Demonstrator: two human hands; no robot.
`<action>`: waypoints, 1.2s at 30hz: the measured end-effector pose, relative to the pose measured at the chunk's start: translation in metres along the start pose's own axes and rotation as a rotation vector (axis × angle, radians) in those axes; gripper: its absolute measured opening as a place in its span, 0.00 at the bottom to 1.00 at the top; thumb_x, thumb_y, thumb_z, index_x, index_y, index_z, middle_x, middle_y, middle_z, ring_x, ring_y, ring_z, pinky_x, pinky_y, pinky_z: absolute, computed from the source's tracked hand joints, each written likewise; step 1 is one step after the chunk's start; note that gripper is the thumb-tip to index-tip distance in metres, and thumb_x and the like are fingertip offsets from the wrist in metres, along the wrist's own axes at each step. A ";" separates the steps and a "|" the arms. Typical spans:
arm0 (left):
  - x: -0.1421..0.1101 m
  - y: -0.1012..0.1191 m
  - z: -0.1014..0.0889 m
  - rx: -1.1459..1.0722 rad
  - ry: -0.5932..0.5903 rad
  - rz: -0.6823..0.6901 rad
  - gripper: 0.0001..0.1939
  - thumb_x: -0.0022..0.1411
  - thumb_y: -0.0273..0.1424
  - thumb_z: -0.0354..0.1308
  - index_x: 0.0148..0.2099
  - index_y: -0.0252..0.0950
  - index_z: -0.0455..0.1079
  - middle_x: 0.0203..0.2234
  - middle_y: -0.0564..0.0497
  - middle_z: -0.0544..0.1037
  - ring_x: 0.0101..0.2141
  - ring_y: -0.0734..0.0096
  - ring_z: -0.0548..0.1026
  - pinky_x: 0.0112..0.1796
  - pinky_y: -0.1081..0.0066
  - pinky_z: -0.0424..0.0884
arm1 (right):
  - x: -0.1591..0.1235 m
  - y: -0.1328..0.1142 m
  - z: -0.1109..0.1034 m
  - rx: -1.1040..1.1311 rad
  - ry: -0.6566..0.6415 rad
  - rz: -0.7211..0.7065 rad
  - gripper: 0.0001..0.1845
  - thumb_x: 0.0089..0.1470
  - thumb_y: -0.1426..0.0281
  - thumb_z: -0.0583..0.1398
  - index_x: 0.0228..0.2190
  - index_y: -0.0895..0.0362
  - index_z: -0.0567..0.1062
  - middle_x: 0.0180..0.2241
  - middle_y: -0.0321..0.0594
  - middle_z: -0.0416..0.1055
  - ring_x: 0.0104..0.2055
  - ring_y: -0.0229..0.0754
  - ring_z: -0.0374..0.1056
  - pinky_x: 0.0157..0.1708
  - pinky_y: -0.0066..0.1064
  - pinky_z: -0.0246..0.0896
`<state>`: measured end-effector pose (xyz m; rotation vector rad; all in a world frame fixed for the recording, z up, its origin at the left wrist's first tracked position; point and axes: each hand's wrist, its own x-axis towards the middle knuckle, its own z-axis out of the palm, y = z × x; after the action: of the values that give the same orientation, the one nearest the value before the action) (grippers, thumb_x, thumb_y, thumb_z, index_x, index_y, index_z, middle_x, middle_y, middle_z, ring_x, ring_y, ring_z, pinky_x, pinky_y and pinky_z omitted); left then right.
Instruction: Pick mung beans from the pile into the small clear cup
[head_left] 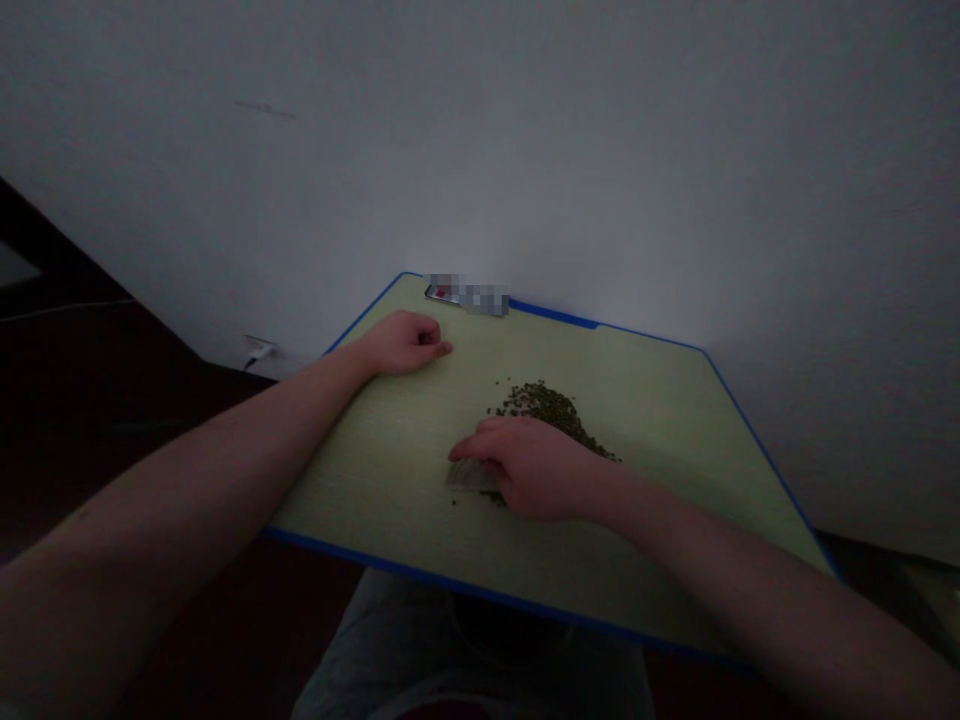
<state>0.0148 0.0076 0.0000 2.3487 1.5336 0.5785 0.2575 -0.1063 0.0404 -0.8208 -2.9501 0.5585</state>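
Resting on a pale green board [480, 560] with a blue edge, both bare hands lie near a heap of small dark green beans [541, 408], which look like mung beans. The heap sits near the middle of the board in a long, uneven band that runs down to the right and passes behind the right hand [531, 470]. That hand lies palm down at the heap's near side, and its outer edge seems to touch the beans. Its fingers [480, 440] stretch forward, close together, over a clear curved plastic piece [469, 475], possibly a small scoop or lid. They lie on top of it, but I cannot tell whether they grip it. A few stray beans [454, 500] lie on the board just below the clear piece, and more show under the edge of the hand. The left hand [405, 342] rests farther up the board, well apart from the heap, with its fingers [433, 338] curled narrowly into a loose fist. Nothing shows in them, though the curl hides the palm. Beyond that hand, at the board's far edge, lies a phone [442, 293], partly covered by a blurred patch. A white wall [480, 130] rises behind the board, with a plug [259, 350] low down on it to the left. Grey trousers [450, 640] show below the near edge.
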 end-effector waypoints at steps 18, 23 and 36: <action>-0.001 0.001 -0.001 0.015 0.012 0.026 0.19 0.57 0.45 0.53 0.23 0.35 0.62 0.16 0.56 0.62 0.20 0.77 0.59 0.24 0.72 0.52 | -0.023 0.010 -0.012 0.069 -0.137 -0.103 0.24 0.54 0.83 0.53 0.48 0.56 0.77 0.36 0.42 0.72 0.39 0.41 0.68 0.42 0.32 0.60; 0.000 0.002 -0.002 0.030 0.014 0.023 0.19 0.56 0.45 0.53 0.23 0.36 0.62 0.15 0.56 0.62 0.20 0.77 0.59 0.25 0.71 0.53 | -0.048 0.005 0.000 0.067 -0.069 0.156 0.24 0.54 0.80 0.53 0.51 0.57 0.75 0.40 0.46 0.73 0.42 0.45 0.69 0.42 0.34 0.62; 0.000 0.000 0.000 -0.003 0.015 0.024 0.19 0.56 0.45 0.53 0.23 0.36 0.62 0.15 0.56 0.63 0.20 0.77 0.60 0.24 0.72 0.53 | -0.073 -0.006 0.012 0.166 0.091 0.271 0.20 0.54 0.76 0.55 0.47 0.55 0.76 0.44 0.42 0.77 0.44 0.44 0.72 0.46 0.36 0.64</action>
<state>0.0145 0.0071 0.0003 2.3695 1.5115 0.6048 0.3156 -0.1524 0.0359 -1.1995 -2.6833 0.7440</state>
